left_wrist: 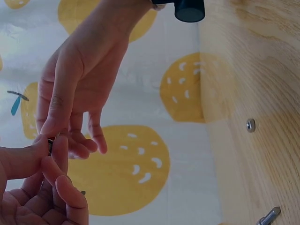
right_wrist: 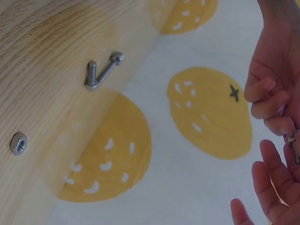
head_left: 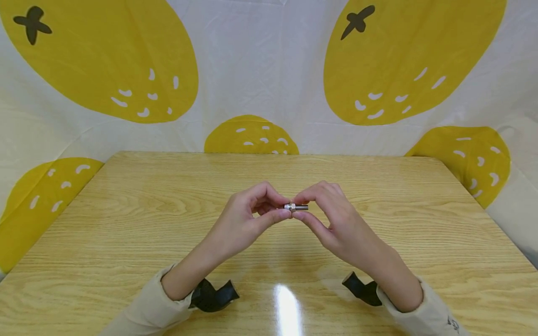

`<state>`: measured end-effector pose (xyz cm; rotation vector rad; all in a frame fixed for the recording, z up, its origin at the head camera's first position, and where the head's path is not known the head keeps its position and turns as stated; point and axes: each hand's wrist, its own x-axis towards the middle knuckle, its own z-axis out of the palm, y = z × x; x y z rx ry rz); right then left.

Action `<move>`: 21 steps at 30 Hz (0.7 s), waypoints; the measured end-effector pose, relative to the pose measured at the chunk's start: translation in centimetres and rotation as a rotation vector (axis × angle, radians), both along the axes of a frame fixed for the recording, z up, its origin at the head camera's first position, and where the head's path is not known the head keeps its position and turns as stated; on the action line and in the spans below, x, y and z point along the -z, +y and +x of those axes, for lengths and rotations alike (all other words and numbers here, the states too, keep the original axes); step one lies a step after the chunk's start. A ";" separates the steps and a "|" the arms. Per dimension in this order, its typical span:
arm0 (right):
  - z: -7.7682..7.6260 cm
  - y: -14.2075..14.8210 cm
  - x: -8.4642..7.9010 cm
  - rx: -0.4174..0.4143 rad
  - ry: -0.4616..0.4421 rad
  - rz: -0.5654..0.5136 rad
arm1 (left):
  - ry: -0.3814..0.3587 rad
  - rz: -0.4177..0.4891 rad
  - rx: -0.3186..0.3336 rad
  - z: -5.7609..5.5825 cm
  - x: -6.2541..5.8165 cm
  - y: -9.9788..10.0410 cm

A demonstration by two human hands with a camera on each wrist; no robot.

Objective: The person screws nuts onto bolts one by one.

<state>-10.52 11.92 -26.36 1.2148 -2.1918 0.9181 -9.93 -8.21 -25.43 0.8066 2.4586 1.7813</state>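
Observation:
A small metal bolt [head_left: 303, 207] lies level between the hands in the head view, with a hex nut [head_left: 293, 207] around it. My left hand [head_left: 244, 219] pinches the bolt's left end between thumb and fingers. From the other side, my right hand [head_left: 336, 219] holds thumb and index fingertips against the nut, pinching it. In the left wrist view the fingers hide nearly all of the bolt. The right wrist view shows part of the bolt [right_wrist: 296, 152] at its right edge.
A loose hex nut [right_wrist: 18, 143] lies on the wooden table [head_left: 147, 186]. Two more bolts [right_wrist: 91, 74] are there, one upright and one lying beside it. These are not visible in the head view. A cloth with yellow fruit shapes [head_left: 260, 70] hangs behind the table.

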 end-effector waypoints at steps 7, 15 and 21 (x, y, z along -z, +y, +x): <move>0.0 -0.1 0.2 0.028 -0.024 0.021 | 0.004 0.007 0.004 0.0 0.0 0.0; -0.1 -0.2 0.4 0.056 -0.025 0.027 | 0.006 -0.007 -0.003 0.0 0.0 0.2; 0.1 0.2 -0.1 0.040 -0.045 0.019 | 0.008 -0.001 -0.008 0.0 0.0 0.1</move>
